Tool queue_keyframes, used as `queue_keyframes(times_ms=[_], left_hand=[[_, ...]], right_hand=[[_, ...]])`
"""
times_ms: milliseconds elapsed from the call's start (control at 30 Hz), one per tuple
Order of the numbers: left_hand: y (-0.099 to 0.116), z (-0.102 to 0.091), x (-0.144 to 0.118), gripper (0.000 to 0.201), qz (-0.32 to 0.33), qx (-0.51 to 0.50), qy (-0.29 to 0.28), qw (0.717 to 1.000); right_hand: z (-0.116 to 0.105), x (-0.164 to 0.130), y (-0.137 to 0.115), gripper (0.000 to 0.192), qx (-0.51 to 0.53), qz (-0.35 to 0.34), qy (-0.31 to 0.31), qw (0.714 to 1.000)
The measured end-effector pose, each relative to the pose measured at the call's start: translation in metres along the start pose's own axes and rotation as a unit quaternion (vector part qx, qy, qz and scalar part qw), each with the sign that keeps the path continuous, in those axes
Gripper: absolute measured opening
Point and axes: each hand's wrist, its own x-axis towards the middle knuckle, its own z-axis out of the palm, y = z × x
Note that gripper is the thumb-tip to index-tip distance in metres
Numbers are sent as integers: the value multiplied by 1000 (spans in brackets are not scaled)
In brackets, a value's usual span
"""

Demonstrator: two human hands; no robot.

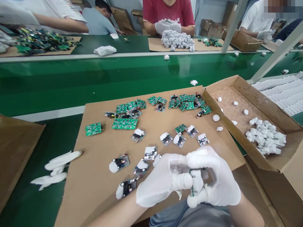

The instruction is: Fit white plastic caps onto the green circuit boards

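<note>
Both hands wear white gloves and meet low in the view, right of centre. Between them is a small circuit board [192, 189], seen nearly edge-on, with a white lump [197, 182] against its face. My left hand [163, 181] pinches the board from the left, fingers closed. From the other side my right hand [219, 178] curls round the board and the lump. Fingers hide much of the board. Just beyond the hands, several boards with white lumps [150, 153] lie on a cardboard sheet [99, 170].
Green circuit boards [124, 124] lie along the sheet's far side. At right, an open cardboard box [262, 162] holds a pile of white lumps [266, 137]. Spare gloves [56, 164] lie at left. Past the sheet runs a green conveyor belt [94, 75], with several people working beyond.
</note>
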Motion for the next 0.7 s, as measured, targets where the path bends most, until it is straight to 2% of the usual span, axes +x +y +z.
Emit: queue_keyframes(times_ms=[67, 133, 233, 300, 433, 533, 700], left_hand=[[0, 0, 0, 49, -8, 0, -7, 1000], [0, -1, 0, 49, -12, 1, -14, 1000], [-2, 0, 0, 46, 1, -35, 8, 999], [-5, 1, 0, 48, 19, -74, 35, 996], [-10, -1, 0, 51, 17, -76, 56, 995], [-13, -2, -1, 48, 18, -63, 72, 995], [-10, 0, 0, 53, 18, -25, 99, 995]], right_hand=[[-1, -2, 1, 51, -10, -4, 11, 1000], [-1, -3, 0, 50, -21, -9, 6, 1000], [-2, -6, -2, 74, -46, 6, -1, 999], [-1, -9, -3, 93, -102, -1, 12, 995], [7, -11, 1, 104, -281, -99, 22, 954], [12, -11, 3, 99, -342, -116, 1, 933], [5, -9, -1, 83, -320, -81, -10, 944]])
